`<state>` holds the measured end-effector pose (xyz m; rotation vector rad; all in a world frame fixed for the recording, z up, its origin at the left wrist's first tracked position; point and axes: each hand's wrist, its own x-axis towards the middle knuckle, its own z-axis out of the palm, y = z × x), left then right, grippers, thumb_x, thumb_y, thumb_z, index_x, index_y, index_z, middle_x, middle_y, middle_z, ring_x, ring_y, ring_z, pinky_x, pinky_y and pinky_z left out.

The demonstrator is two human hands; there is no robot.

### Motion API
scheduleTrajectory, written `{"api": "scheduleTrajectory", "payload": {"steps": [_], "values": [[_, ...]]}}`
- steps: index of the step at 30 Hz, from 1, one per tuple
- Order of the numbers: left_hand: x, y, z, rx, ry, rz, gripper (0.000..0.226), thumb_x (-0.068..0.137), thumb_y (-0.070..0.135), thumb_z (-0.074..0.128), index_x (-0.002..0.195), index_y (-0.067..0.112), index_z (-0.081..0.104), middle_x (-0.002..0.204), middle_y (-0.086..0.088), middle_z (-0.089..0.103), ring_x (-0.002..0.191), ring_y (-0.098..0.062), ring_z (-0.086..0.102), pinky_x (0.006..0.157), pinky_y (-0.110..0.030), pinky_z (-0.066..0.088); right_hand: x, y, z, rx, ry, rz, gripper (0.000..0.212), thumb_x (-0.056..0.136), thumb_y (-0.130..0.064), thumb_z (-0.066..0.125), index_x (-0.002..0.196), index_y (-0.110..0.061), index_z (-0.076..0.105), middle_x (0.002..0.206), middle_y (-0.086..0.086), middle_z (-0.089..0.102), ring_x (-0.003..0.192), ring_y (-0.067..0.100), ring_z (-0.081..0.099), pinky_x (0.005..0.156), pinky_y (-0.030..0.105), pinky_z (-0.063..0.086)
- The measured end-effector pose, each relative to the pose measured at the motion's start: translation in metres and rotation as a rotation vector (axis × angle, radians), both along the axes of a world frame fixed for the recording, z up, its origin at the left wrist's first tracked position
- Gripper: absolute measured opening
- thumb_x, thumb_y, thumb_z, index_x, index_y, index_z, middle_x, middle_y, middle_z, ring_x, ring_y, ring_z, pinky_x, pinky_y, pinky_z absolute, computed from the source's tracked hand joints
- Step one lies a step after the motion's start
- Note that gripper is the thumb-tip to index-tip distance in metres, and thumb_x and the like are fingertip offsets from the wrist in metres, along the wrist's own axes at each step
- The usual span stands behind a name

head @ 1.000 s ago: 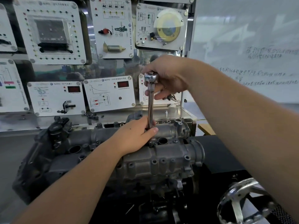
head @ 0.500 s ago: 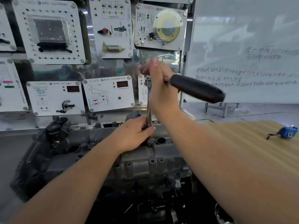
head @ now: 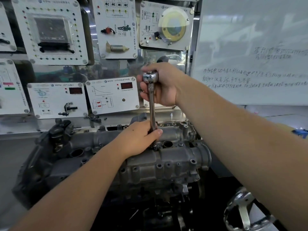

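Behind our hands stands a wall of white panels (head: 115, 95) with red displays, sockets and small parts mounted on them. To the right of our right hand a whiteboard (head: 250, 39) carries lines of handwriting too faint to read. Below both hands lies a grey engine head (head: 175, 167), its long side running left to right and its top full of bolt holes and round openings.

Our right hand (head: 165, 88) is the higher one, its fingers curled round the top of a ratchet (head: 150, 77). The chrome head of the tool shows in front of the fingers, with the thumb just above it. The handle is hidden behind the hand. From that chrome head a bar (head: 152, 105) runs down, close to upright, to our left hand (head: 139, 139).

The left hand rests on the engine head and pinches the lower end of the bar, with the thumb lying across the front of it and the fingers curled behind. Just under the thumb the tip of the bar meets the engine head at a small dark fitting. We cannot tell whether it sits on a bolt there. Just right of the left hand is a round opening (head: 167, 144) in the casting.

Low under our right forearm a chrome handwheel (head: 241, 212) shows against the dark. Past the same forearm, at the right edge, sits a small blue thing (head: 300, 132), too cut off to name.
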<state>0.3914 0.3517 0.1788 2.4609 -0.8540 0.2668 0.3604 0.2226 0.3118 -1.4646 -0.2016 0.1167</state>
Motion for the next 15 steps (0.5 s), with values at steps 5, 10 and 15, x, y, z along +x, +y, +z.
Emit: {"api": "scheduleTrajectory", "payload": {"steps": [5,10,15], "values": [[0.0,0.001,0.001,0.039,-0.03,0.0,0.026,0.103,0.05,0.05,0.092,0.03,0.063,0.091,0.012,0.067,0.082,-0.001,0.061,0.068,-0.021,0.041,-0.007,0.004,0.038,-0.894,-0.208,-0.13,0.022,0.103,-0.019,0.051,0.089,-0.012,0.066,0.069,-0.002,0.071,0.063,0.014,0.072,0.067,0.032,0.061],[-0.003,-0.002,0.0,0.086,-0.053,0.006,0.025,0.104,0.052,0.046,0.089,0.036,0.057,0.088,0.011,0.068,0.076,0.002,0.059,0.063,-0.024,0.038,-0.023,0.026,0.053,-1.579,-0.58,-0.092,0.009,0.098,-0.021,0.062,0.101,-0.012,0.065,0.078,-0.002,0.077,0.058,0.009,0.071,0.052,0.022,0.053],[-0.001,-0.001,0.0,0.025,-0.012,0.049,0.035,0.103,0.054,0.044,0.094,0.025,0.062,0.092,0.006,0.073,0.084,-0.01,0.068,0.08,-0.037,0.053,-0.018,0.034,0.017,-1.803,-1.195,-0.45,0.019,0.103,-0.042,0.053,0.093,-0.026,0.05,0.069,-0.009,0.043,0.059,0.016,0.046,0.051,0.029,0.031]]}}
